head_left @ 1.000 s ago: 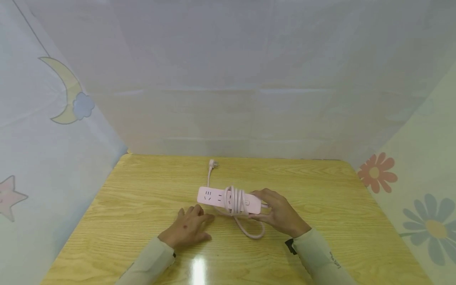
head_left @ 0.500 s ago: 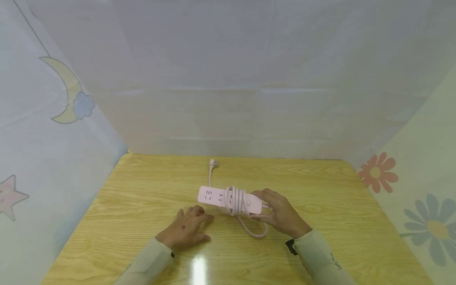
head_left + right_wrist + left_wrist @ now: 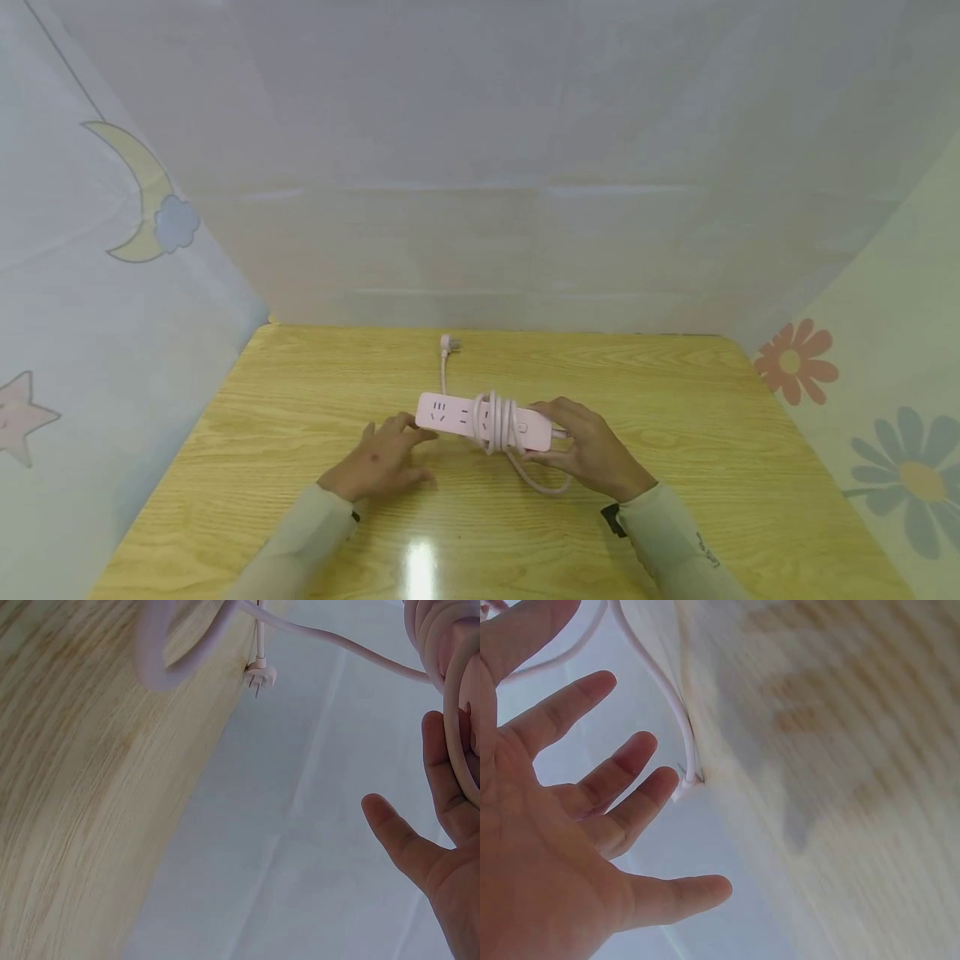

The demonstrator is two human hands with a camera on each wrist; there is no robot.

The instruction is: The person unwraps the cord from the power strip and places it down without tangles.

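A pink power strip [image 3: 444, 413] is held above the table in the head view, several turns of its pale pink cord [image 3: 501, 425] wound about its middle. My right hand [image 3: 588, 446] grips the strip's right end between thumb and fingers. Near the left end is my left hand [image 3: 381, 460], its fingertips close to the strip's lower edge; whether they touch cannot be told. In the left wrist view the left hand's fingers [image 3: 562, 712] are spread and hold nothing. Below the strip a loop of cord hangs. The plug [image 3: 447, 343] lies farther back, prongs facing right.
A wooden table [image 3: 300, 375] spreads beneath both hands. Behind it hangs a pale sheet [image 3: 480, 250], with printed sheets at the left and right sides. A bright reflection shows near the table's front.
My left hand has moved slightly left and away from me, nearer the strip's left end. The hanging cord loop has shifted a little to the right. My right hand keeps its grip.
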